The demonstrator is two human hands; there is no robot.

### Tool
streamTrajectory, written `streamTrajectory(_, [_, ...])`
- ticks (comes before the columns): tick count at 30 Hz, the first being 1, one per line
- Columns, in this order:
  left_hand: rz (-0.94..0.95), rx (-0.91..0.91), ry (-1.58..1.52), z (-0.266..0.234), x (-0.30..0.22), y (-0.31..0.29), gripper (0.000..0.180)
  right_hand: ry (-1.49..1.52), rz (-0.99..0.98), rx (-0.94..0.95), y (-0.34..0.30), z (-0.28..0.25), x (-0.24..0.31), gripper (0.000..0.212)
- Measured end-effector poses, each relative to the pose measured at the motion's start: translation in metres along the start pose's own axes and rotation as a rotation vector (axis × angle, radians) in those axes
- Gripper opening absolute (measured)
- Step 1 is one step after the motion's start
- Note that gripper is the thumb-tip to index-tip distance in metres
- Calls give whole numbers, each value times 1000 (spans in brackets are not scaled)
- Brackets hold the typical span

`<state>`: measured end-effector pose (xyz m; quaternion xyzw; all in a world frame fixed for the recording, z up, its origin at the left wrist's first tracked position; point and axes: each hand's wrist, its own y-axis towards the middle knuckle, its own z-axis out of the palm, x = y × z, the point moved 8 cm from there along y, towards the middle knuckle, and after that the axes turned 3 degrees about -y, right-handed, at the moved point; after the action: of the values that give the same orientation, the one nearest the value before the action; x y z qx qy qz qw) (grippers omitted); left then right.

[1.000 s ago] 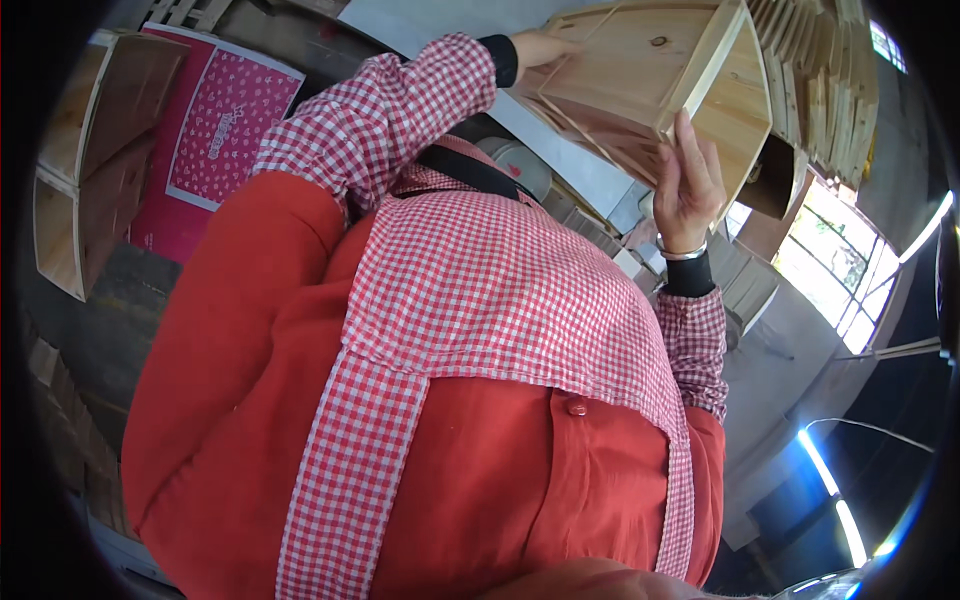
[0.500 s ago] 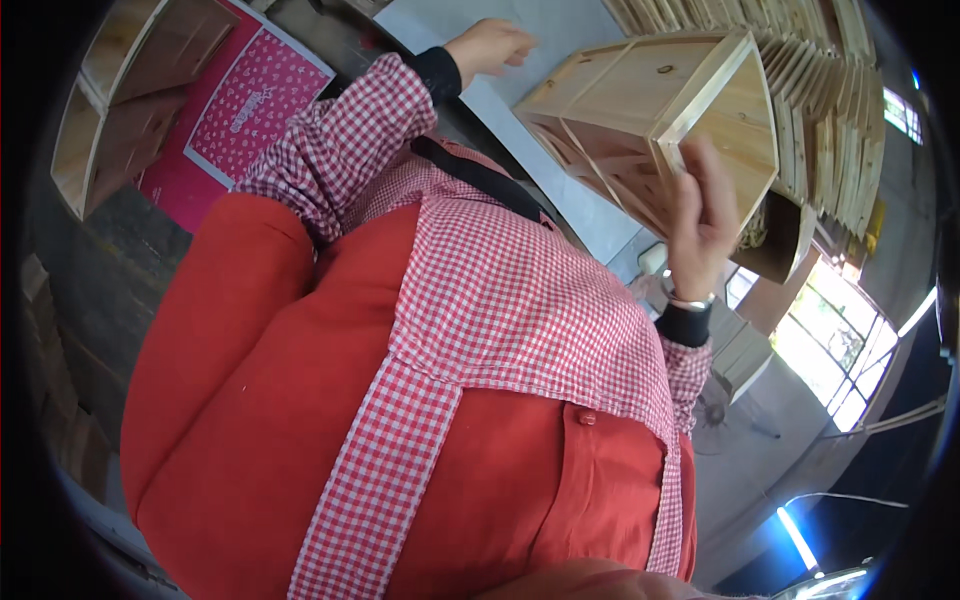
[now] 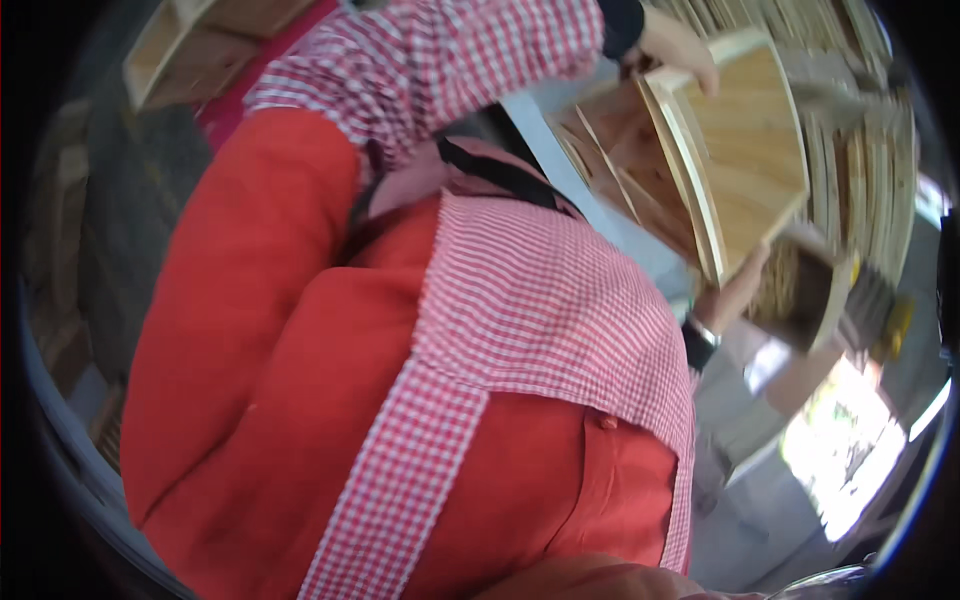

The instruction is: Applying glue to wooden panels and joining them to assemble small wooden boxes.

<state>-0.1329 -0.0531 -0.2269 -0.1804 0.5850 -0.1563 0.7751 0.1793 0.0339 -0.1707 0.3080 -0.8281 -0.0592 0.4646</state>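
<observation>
I see both hands gripping a pale wooden crate (image 3: 745, 150), tilted on edge in front of the chest: the left hand (image 3: 680, 50) clasps its upper rim, the right hand (image 3: 735, 295) supports the lower corner (fingers partly hidden). Stacked wooden slats (image 3: 860, 130) stand just beyond the hands.

The wooden box (image 3: 745, 165) is held up at the upper right of the view, in front of the person's chest, with the left hand (image 3: 680, 45) on its top edge and the right hand (image 3: 735, 295) under its lower corner. Behind and to the right of it stands a row of wooden frames (image 3: 860, 150), packed side by side on edge. At the upper left, beyond the raised left sleeve (image 3: 450, 70), lie other wooden boxes (image 3: 190, 50).
</observation>
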Motion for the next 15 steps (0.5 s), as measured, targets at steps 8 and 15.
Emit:
streamTrajectory(8, [200,-612,-168,-6,39,-180,47,239,221,402,12,46,98,52])
streamTrajectory(15, [440,-1153,-867,49,137,-376,43,535,-256,876,9,118,211,53])
